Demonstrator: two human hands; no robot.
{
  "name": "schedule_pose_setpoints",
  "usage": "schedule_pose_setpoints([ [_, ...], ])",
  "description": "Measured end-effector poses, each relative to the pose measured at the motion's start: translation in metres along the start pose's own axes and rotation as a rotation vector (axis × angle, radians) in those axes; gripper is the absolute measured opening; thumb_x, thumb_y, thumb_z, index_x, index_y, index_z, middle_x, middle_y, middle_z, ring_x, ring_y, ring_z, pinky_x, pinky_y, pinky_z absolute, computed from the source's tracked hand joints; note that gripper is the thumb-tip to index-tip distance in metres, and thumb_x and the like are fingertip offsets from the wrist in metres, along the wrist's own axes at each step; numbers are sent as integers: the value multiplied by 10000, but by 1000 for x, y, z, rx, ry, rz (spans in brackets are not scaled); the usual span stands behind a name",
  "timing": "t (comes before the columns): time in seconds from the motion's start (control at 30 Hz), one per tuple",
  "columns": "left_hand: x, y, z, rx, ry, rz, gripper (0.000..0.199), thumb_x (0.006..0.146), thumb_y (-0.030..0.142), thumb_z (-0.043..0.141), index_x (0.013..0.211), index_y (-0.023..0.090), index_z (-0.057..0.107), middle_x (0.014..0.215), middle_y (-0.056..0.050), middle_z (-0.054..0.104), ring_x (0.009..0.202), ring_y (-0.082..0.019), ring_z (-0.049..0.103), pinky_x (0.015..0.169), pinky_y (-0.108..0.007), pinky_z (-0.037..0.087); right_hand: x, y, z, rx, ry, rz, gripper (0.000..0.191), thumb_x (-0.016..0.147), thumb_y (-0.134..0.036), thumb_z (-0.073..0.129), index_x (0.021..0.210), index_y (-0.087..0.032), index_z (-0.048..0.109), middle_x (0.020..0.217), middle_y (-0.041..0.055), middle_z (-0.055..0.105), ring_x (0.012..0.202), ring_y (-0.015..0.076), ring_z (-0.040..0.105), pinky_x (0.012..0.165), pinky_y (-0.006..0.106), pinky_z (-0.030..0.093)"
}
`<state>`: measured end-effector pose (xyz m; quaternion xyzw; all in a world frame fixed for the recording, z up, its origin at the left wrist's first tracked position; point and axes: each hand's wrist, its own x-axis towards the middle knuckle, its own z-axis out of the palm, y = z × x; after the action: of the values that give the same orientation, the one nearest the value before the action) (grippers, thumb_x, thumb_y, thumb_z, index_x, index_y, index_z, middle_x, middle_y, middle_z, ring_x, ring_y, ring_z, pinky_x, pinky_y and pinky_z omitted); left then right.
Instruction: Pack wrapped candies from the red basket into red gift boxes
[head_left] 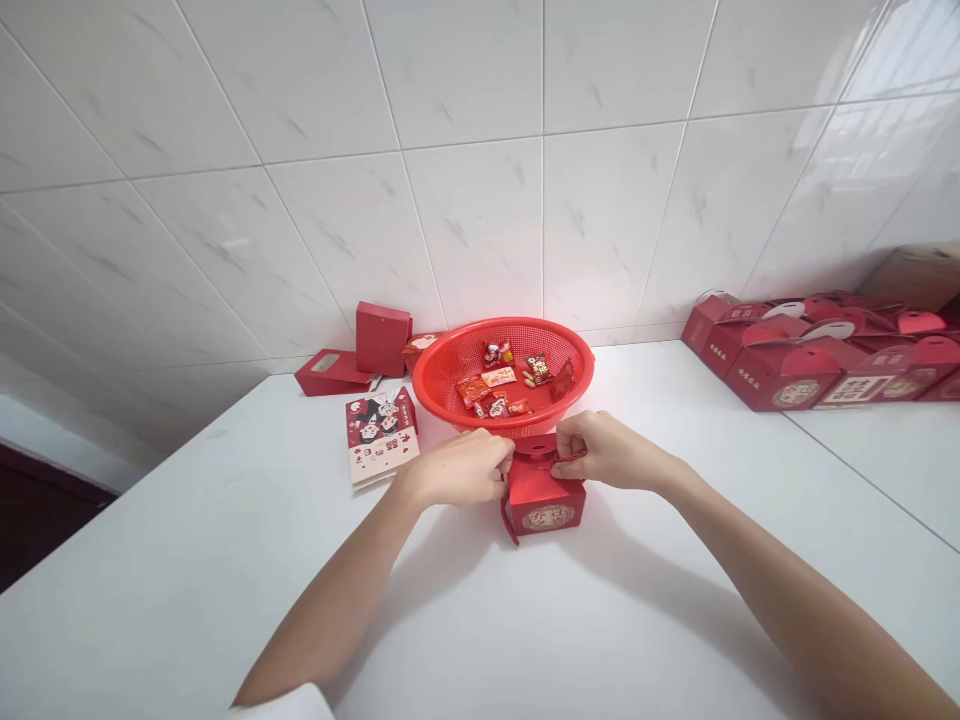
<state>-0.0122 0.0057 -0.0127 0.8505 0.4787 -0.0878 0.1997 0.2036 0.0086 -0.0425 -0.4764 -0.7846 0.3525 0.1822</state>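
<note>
A small red gift box (546, 500) with a round gold emblem stands on the white table in front of me. My left hand (469, 467) pinches the box at its left upper edge, where a narrow side flap hangs down. With closed fingers, my right hand (600, 450) grips the right upper part of the box. Between my hands rises the top panel, which has a handle slot. Just behind the box sits a red plastic basket (427, 385) with several wrapped sweets (499, 377) in it.
Patterned cards (382, 435) lie left of the basket. Behind them are red cardboard pieces (382, 338) by the tiled wall (480, 220). Several folded red boxes (787, 375) stand in rows at the right. A seam crosses the white table (225, 560) on the right.
</note>
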Motion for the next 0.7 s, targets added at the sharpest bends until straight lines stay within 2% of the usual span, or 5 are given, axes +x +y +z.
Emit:
schedule_pose_setpoints([
  [0.13, 8, 10, 9, 34, 161, -81, 129, 736, 104, 503, 749, 223, 455, 763, -40, 596, 668, -216, 553, 532, -312, 280, -3, -1, -9, 109, 20, -28, 272, 754, -299, 662, 597, -202, 461, 582, -34, 521, 548, 116, 468, 502, 248, 345],
  [0.27, 18, 19, 22, -56, 236, -45, 152, 747, 97, 494, 770, 229, 424, 767, -32, 609, 698, -221, 576, 543, -310, 283, -13, -8, -26, 206, 64, -20, 352, 818, -444, 621, 596, -188, 527, 580, 1, 555, 549, 130, 491, 492, 255, 360],
  [0.5, 31, 16, 34, -256, 338, 20, 175, 720, 160, 540, 751, 231, 383, 730, 20, 582, 675, -182, 544, 551, -292, 303, -23, -12, -45, 181, 139, 63, 339, 799, -454, 656, 606, -186, 578, 605, 23, 600, 587, 160, 568, 534, 276, 434],
  [0.6, 27, 18, 25, -460, 357, 5, 177, 711, 162, 545, 735, 228, 383, 653, 44, 541, 636, -162, 565, 547, -272, 343, -23, -9, -48, 136, 147, 89, 307, 816, -430, 650, 640, -182, 608, 626, 34, 629, 595, 173, 598, 547, 287, 473],
  [0.7, 22, 19, 16, -839, 239, -1, 183, 723, 135, 527, 805, 229, 394, 574, 79, 535, 561, -148, 612, 562, -259, 430, -24, -7, -49, 99, 165, 95, 233, 834, -393, 652, 756, -173, 657, 646, 41, 657, 603, 174, 617, 550, 281, 490],
])
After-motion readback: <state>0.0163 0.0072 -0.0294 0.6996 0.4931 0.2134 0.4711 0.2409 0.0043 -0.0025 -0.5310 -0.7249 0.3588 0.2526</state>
